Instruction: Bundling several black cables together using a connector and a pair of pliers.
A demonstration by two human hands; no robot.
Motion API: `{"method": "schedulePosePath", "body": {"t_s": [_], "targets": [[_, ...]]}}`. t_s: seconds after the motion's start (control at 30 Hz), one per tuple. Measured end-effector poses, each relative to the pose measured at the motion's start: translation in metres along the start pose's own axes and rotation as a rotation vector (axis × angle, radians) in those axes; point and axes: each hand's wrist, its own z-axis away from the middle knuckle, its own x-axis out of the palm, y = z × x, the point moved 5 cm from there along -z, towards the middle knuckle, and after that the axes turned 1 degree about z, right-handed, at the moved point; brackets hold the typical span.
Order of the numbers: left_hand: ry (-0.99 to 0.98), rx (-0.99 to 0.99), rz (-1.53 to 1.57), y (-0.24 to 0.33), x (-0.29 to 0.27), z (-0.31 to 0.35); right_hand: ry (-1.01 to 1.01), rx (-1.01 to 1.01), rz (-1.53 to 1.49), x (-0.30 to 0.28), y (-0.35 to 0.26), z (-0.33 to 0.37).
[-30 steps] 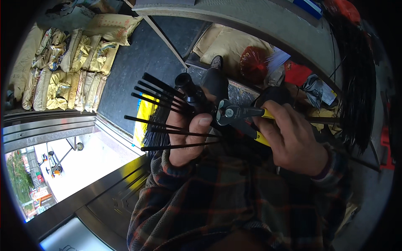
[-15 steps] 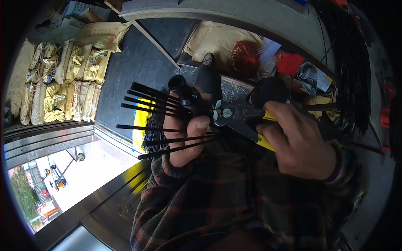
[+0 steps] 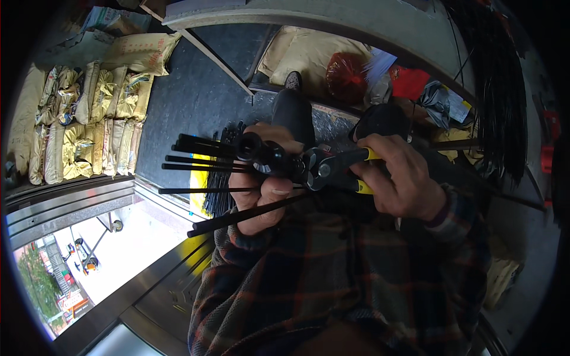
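Several fingers of the left grip (image 3: 255, 222) are hidden behind the black fitting (image 3: 270, 157); the inner ends of the black rods (image 3: 222, 222) are lost there or in shadow. The right grip (image 3: 407, 178) covers the far ends of the pliers' (image 3: 323, 169) handles. The top edge cuts off the table (image 3: 386, 26).

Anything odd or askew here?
Nothing stands out as spilled or damaged. Mildly askew: the black rods at the left hand fan out unevenly, the lowest slanting apart from the upper cluster; possibly just how they're held.
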Motion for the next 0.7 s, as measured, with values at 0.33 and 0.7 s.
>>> {"method": "schedulePosePath", "body": {"t_s": [0.33,0.7], "targets": [[0.159,-0.179,-0.176,0.003,-0.002,0.006,-0.172,0.107,0.123,-0.014,-0.02,-0.005],[0.086,-0.162,0.604,-0.037,-0.034,-0.013,-0.119,0.188,-0.341,0.035,-0.007,-0.028]]}}
